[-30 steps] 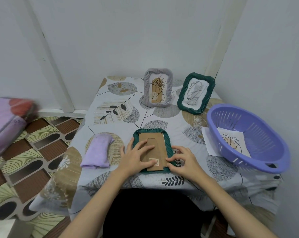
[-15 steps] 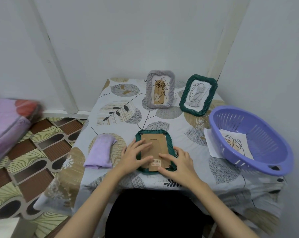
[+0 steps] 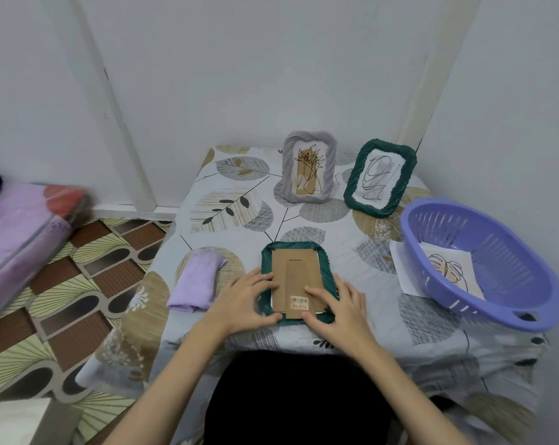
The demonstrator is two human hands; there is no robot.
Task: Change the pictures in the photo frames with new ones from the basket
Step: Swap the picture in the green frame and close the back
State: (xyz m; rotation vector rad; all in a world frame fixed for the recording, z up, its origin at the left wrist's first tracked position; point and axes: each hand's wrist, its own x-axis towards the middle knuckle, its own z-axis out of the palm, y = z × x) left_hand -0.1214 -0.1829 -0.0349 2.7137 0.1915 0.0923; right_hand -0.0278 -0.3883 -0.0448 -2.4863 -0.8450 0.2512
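The green frame (image 3: 296, 282) lies face down at the near edge of the bench (image 3: 368, 319), its brown cardboard back (image 3: 296, 277) upward and its long axis running away from the person. Both hands sit at the frame's near end, equally close. The left hand (image 3: 243, 298) rests on the frame's left rim, fingers fairly straight and reaching the cardboard edge. The right hand (image 3: 339, 308) lies on the near right corner, fingers spread over the cardboard beside the barcode label (image 3: 299, 302); neither hand appears to grip anything.

In my judgement the back is being pressed or worked at its near edge.

Right of the frame stands a purple basket (image 3: 483, 268) holding a drawing (image 3: 448, 269). Beyond the frame stand a grey frame (image 3: 308, 170) and a second green frame (image 3: 379, 178); left of it, a folded lilac cloth (image 3: 196, 282). The bench carries a leaf-print cover in a white-walled corner
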